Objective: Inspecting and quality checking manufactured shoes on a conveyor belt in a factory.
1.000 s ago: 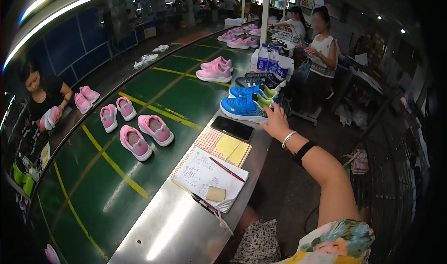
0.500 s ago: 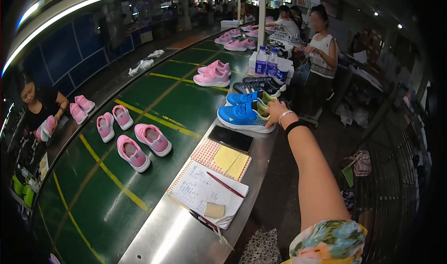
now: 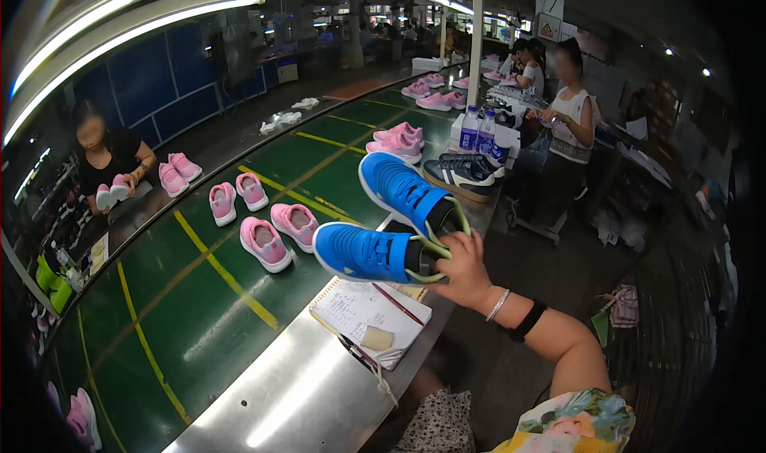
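My right hand (image 3: 461,271) is closed on the heel collars of a pair of blue sneakers, gripping both at once. The farther blue sneaker (image 3: 403,185) and the nearer blue sneaker (image 3: 359,252) hang tilted above the metal ledge, toes pointing left. Below them an open notebook (image 3: 349,313) lies with a dark red pen (image 3: 397,303) and a small beige block (image 3: 377,338) on its page. The phone behind the shoes is mostly hidden. My left hand is out of the picture.
Several pink sneakers (image 3: 266,244) stand on the green conveyor belt (image 3: 207,325). Beyond the ledge (image 3: 271,401) are dark striped shoes (image 3: 463,174) and purple-labelled bottles (image 3: 469,130) by a white box. A co-worker (image 3: 108,158) across the belt holds pink shoes; another person (image 3: 562,110) stands far right.
My right hand has lifted the blue sneakers off the ledge and drawn them nearer and leftward over the notebook. The view has shifted, and more pink shoes show at lower left.
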A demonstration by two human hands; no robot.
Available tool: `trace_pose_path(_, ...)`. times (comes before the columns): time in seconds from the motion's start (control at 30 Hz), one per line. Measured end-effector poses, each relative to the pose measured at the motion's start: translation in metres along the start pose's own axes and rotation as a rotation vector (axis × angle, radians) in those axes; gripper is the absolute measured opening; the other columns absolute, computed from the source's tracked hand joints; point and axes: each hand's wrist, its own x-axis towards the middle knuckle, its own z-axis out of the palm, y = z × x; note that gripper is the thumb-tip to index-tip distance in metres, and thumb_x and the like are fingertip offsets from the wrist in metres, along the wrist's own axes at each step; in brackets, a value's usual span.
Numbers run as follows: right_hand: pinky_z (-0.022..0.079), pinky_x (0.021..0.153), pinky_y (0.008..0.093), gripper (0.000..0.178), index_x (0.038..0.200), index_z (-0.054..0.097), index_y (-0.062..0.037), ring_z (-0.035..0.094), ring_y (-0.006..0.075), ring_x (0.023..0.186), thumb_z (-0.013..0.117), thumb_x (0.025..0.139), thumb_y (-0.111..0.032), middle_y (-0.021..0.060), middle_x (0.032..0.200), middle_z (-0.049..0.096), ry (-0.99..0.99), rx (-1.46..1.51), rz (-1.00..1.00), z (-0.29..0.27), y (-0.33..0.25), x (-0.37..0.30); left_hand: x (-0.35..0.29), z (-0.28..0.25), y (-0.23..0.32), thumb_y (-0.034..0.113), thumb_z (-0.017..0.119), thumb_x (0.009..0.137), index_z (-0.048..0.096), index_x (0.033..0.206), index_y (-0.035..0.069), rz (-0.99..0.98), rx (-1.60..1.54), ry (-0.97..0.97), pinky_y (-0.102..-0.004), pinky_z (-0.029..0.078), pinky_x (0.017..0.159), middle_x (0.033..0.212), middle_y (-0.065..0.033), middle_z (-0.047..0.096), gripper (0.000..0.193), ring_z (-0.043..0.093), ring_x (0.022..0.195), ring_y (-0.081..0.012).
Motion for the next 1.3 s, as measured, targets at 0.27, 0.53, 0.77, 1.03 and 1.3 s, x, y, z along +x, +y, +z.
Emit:
trace_pose_path(0.27,0.022,0.099,0.0606,0.047,0.096,0.055,-0.0101,0.045,0.03,0.108,0.071,0.069,-0.045,0.0106,0.096,0.05,-0.413,0.572,-0.278,-0.036,-0.249,-0.029,-0.005,-0.009,0.014,0.03,0.056,0.089,0.042,0.13,-0.006,-0.037,-0.359,0.02,-0.0458,0.025,0.107,0.131,-0.0285,0.041,0.056,0.039,0.12,-0.0426)
trace_pose_path(0.53,0.045,0.074,0.0303,0.029,0.102,0.057,-0.004,0.057,0.0226,0.078,0.067,0.083,-0.023,0.0096,0.085,0.055,-0.386,1.297,0.094,-0.017,-0.292,-0.058,-0.002,-0.067,-0.007,0.024,0.06,0.087,0.039,0.134,-0.005,-0.382,-0.527,-0.244,-0.0398,0.035,0.1,0.127,-0.0249,0.049,0.059,0.047,0.116,-0.033)
trace_pose_path(0.77,0.04,0.097,0.0369,0.079,0.139,0.03,-0.0058,0.046,0.0256,0.111,0.073,0.078,-0.031,0.0167,0.125,0.037,-0.812,1.158,0.483,0.012,-0.27,-0.074,-0.014,-0.05,-0.015,0.023,0.059,0.089,0.048,0.126,-0.004,-0.434,-0.683,-0.152,-0.0344,0.042,0.091,0.117,-0.0164,0.057,0.047,0.054,0.104,-0.0249)
trace_pose_path(1.03,0.022,0.11,0.0424,0.082,0.144,0.028,-0.0179,0.023,0.0394,0.134,0.068,0.073,-0.024,0.0224,0.145,0.017,-0.608,1.368,0.309,0.0,-0.306,-0.093,-0.007,-0.029,-0.02,-0.005,0.053,0.08,0.025,0.143,0.005,-0.466,-1.296,-0.043,-0.0352,0.043,0.093,0.127,-0.0138,0.048,0.069,0.051,0.112,-0.0229)
trace_pose_path(1.3,0.029,0.107,0.0456,0.087,0.137,0.037,-0.0176,0.028,0.0409,0.132,0.077,0.06,-0.011,0.0238,0.143,0.022,-0.304,1.196,0.03,-0.022,-0.304,-0.087,-0.014,-0.039,-0.034,0.003,0.072,0.064,0.025,0.143,0.008,0.03,-0.852,0.294,-0.0404,0.032,0.107,0.143,-0.0201,0.031,0.091,0.034,0.132,-0.0313)
